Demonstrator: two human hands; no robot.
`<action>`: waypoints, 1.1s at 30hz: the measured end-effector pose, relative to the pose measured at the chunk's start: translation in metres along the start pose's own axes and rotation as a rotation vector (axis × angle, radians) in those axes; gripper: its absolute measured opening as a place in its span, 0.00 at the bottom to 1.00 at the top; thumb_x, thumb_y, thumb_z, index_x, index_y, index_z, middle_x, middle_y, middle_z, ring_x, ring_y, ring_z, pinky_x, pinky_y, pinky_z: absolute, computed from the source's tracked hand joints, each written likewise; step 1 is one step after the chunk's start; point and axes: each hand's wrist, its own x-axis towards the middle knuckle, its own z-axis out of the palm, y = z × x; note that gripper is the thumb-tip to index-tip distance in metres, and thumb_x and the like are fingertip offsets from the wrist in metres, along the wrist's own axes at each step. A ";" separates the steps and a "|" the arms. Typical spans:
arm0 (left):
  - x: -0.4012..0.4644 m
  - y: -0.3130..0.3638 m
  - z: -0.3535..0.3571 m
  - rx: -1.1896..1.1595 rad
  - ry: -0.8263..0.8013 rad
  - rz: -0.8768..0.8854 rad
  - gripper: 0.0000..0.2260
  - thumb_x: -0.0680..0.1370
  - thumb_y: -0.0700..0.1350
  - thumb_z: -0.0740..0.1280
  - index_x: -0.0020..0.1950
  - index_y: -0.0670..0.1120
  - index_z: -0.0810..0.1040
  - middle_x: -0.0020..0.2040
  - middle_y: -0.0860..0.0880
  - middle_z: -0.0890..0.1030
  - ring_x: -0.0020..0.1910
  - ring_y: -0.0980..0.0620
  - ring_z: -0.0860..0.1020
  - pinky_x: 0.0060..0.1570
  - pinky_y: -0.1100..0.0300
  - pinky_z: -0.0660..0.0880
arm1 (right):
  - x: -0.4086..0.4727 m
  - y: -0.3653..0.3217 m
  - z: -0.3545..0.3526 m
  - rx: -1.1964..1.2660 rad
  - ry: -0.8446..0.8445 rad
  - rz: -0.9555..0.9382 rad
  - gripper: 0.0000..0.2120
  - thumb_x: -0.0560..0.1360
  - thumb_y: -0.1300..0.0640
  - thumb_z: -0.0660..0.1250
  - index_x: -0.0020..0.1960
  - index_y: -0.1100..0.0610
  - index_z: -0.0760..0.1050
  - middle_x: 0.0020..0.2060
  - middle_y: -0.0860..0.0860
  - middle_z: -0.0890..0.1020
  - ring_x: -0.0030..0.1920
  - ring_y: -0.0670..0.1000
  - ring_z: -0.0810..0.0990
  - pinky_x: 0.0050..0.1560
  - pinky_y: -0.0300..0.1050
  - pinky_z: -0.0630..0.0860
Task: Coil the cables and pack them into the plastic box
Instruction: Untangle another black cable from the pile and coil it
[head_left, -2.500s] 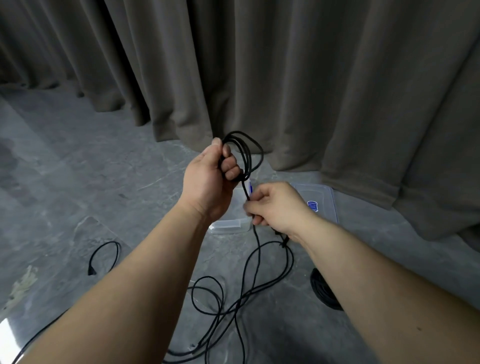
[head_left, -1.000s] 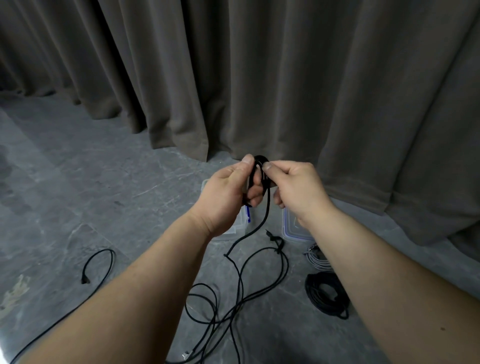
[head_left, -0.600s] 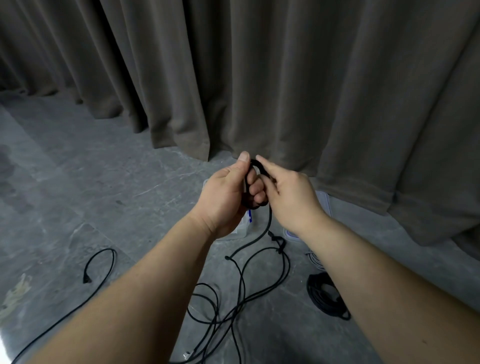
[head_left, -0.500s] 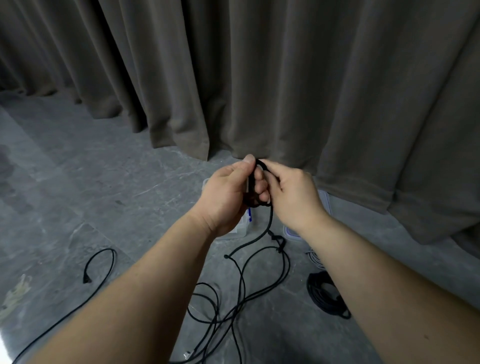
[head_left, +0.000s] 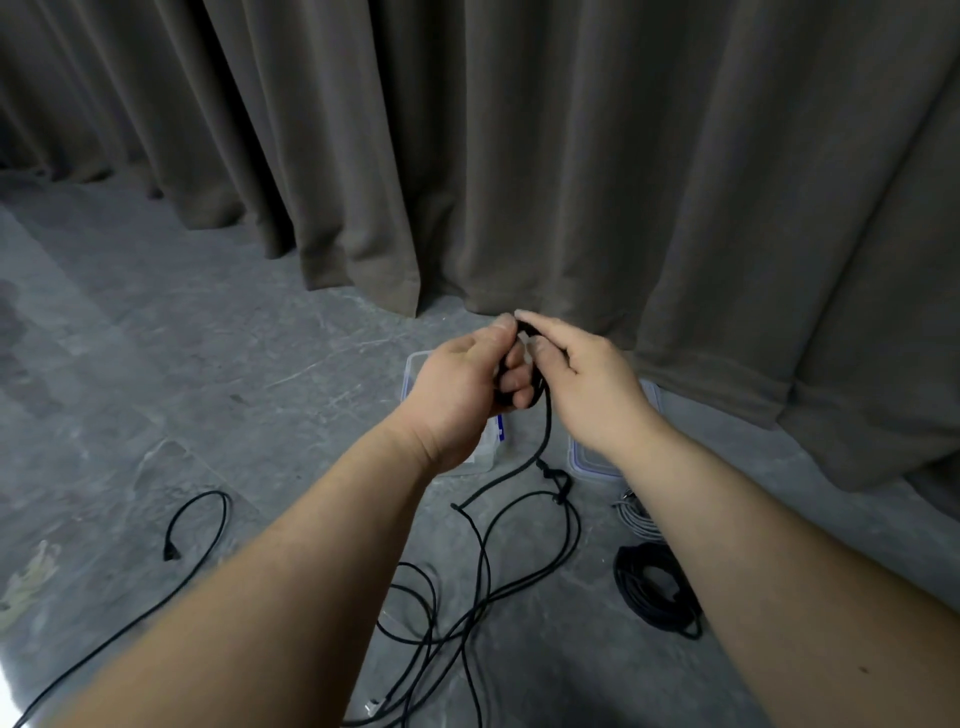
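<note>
black cable (head_left: 545, 436) runs from a small coil gripped in the left hand (head_left: 457, 395), whose fingers curl round the loops. right hand (head_left: 587, 384) meets it at the top, index finger and thumb pinching the coil's upper edge. from the hands the cable hangs down to the grey stone floor (head_left: 182, 364), where its slack lies in loose tangled loops between the forearms. clear plastic box (head_left: 415, 369) sits on the floor just beyond the hands, mostly hidden by them, with its lid (head_left: 587, 465) beside it on the right. a coiled black cable (head_left: 654, 592) and a pale cable (head_left: 636, 517) lie near the right forearm. another black cable (head_left: 197, 525) trails off to the left. brown curtain (head_left: 519, 156) hangs behind.
</note>
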 end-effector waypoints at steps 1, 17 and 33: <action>0.002 0.001 0.000 -0.059 0.060 0.032 0.18 0.85 0.47 0.52 0.35 0.46 0.63 0.25 0.52 0.63 0.26 0.54 0.66 0.33 0.61 0.68 | 0.000 -0.002 0.002 0.054 -0.049 0.051 0.17 0.80 0.54 0.58 0.68 0.44 0.71 0.53 0.46 0.81 0.55 0.46 0.78 0.57 0.44 0.72; 0.015 0.039 -0.073 -0.740 0.535 0.309 0.18 0.85 0.47 0.54 0.35 0.48 0.65 0.25 0.53 0.63 0.23 0.56 0.62 0.29 0.66 0.63 | -0.024 0.014 0.008 0.394 -0.244 0.444 0.09 0.75 0.70 0.63 0.42 0.57 0.69 0.30 0.54 0.75 0.27 0.49 0.70 0.32 0.43 0.68; 0.001 -0.010 -0.048 0.167 0.181 0.089 0.16 0.84 0.44 0.54 0.38 0.43 0.69 0.25 0.49 0.73 0.26 0.53 0.72 0.36 0.60 0.71 | -0.001 -0.043 -0.002 0.088 -0.149 -0.143 0.08 0.74 0.61 0.70 0.40 0.49 0.79 0.32 0.41 0.79 0.34 0.36 0.74 0.40 0.28 0.69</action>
